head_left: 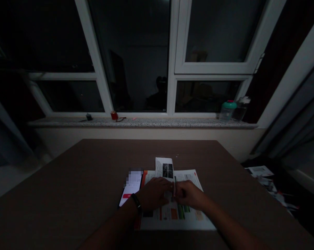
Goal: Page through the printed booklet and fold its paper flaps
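My left hand (157,192), a dark band at its wrist, lies over a printed sheet (162,215) with its fingers stretched out and thumb apart. Close beside it, my right hand (189,192) is closed, its fingertips around a thin, narrow thing (174,189) that is too dim to name. A smaller printed piece of paper (163,167) with dark pictures sticks out beyond the larger sheet; its near end passes under my left hand. To the left of the sheet lies a lit phone (131,189), partly covered by my left forearm.
The brown table (99,163) reaches toward a stone windowsill (146,122). On the sill stand a green-lidded bottle (228,111), another clear bottle (241,109), a small red container (114,115) and a dark little bottle (89,117). Papers (271,187) lie beyond the table's right edge.
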`<state>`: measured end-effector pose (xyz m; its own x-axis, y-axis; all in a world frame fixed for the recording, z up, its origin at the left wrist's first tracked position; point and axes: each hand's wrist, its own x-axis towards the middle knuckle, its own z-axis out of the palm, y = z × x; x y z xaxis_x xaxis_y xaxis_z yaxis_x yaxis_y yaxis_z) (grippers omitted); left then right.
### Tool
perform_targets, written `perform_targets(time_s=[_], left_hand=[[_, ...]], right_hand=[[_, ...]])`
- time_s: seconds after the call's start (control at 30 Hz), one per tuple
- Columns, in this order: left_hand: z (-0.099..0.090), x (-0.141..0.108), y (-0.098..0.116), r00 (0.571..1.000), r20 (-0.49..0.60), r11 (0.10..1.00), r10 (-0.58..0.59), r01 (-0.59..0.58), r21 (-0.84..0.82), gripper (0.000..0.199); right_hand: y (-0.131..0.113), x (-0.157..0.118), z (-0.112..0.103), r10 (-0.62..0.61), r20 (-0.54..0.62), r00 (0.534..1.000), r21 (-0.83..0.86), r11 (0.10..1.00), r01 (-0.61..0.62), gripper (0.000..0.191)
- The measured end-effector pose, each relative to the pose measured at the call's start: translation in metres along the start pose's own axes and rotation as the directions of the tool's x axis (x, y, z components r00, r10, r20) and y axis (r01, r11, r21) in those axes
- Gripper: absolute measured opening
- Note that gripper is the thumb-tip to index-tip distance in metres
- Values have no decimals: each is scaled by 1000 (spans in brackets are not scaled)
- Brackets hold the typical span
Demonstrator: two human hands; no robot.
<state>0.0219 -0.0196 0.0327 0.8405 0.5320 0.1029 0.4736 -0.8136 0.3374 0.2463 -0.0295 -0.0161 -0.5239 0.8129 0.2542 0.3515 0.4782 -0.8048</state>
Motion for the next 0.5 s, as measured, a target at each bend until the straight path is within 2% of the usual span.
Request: perform_targets(time_s=[0.1, 0.2, 0.27, 0.43, 0.5], left_hand=[[1, 0, -2, 1000, 9, 1000, 2, -2, -6, 51], [2, 0, -3, 1000, 12, 1000, 2, -2, -10, 53], [2, 0, -4, 1000, 13, 1000, 7, -7, -10, 51], [2, 0, -4, 1000, 0, 1000, 15, -15, -2, 48], [2, 0, -3, 1000, -9, 1000, 13, -13, -6, 49]], right_hand=[[-2, -3, 1, -14, 85, 996, 3, 1000, 13, 26], [-2, -3, 1, -7, 102, 995, -16, 1000, 9, 25], [-1, -2, 0, -1, 64, 998, -26, 1000, 3, 22], [1, 6, -3, 42, -132, 990, -79, 995, -53, 17], [2, 7, -3, 51, -158, 986, -70, 996, -63, 18]])
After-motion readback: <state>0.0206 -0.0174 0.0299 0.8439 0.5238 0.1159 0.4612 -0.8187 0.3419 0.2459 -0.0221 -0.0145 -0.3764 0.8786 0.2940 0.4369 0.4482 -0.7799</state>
